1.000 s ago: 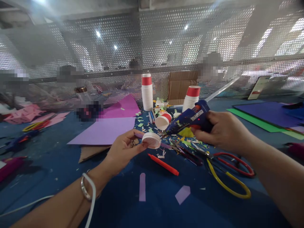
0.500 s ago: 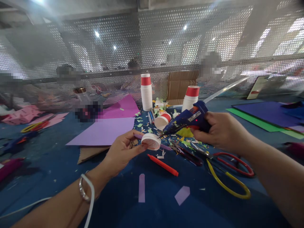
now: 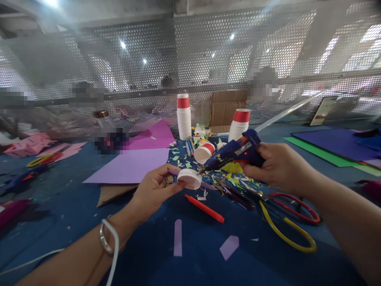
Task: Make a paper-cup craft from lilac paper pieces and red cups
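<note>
Between thumb and fingers, my left hand [image 3: 157,186] holds a round white paper piece [image 3: 189,178], like a cup's base, with purple paper strips sticking out on both sides. My right hand [image 3: 272,165] is wrapped round the handle of a blue glue gun [image 3: 233,153], whose small red light is lit. The gun's nozzle points down to the left and meets the upper right edge of the white piece. A red marker [image 3: 205,208] lies just below. Nearer to me are a purple paper strip [image 3: 177,238] and a pointed purple piece [image 3: 229,248].
Scissors with red and yellow handles [image 3: 285,234] lie below my right hand. Behind are a tall cup stack [image 3: 183,119], a second stack [image 3: 239,123], a tipped cup [image 3: 204,153] and paper scraps. Lilac paper [image 3: 131,165] lies left, blue sheets [image 3: 336,145] right.
Both hands keep nearly the same pose. The glue gun's nozzle has shifted very slightly along the white piece's edge, and the whole view has dropped a little.
</note>
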The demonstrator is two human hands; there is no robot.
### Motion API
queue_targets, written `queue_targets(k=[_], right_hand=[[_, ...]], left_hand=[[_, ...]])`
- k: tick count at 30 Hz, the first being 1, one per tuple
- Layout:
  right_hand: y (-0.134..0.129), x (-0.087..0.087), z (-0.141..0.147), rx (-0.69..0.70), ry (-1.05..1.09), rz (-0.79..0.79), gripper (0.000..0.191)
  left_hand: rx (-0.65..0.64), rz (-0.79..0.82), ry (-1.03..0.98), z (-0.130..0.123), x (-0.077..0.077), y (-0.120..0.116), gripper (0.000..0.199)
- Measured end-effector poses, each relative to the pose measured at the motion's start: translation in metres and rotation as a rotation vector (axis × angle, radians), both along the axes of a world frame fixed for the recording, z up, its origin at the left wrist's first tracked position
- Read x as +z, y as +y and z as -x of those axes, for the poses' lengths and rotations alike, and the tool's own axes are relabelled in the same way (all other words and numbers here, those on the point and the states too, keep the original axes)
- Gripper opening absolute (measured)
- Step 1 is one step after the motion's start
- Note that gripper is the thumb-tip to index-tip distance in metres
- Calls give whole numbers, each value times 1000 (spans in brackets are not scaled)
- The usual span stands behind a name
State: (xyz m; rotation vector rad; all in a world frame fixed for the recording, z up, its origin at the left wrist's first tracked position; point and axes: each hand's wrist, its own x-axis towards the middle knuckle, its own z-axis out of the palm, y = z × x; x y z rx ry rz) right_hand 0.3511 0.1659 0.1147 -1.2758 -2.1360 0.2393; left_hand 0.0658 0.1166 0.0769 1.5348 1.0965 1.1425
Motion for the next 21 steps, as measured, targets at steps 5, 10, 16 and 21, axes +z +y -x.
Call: queue_targets(k=[5, 10, 16, 21], right_hand=[[0, -2, 0, -12, -8, 30, 27], [0, -3, -3, -14, -10, 29, 29], [1, -3, -3, -8, -11, 57, 28], [0, -2, -1, -21, -19, 57, 28]], left_hand=[[15, -2, 21, 1, -1, 1, 22], [7, -4, 33, 2, -2, 2, 23], [5, -14, 27, 3, -2, 2, 24], [36, -81, 78, 5, -5, 3, 22]])
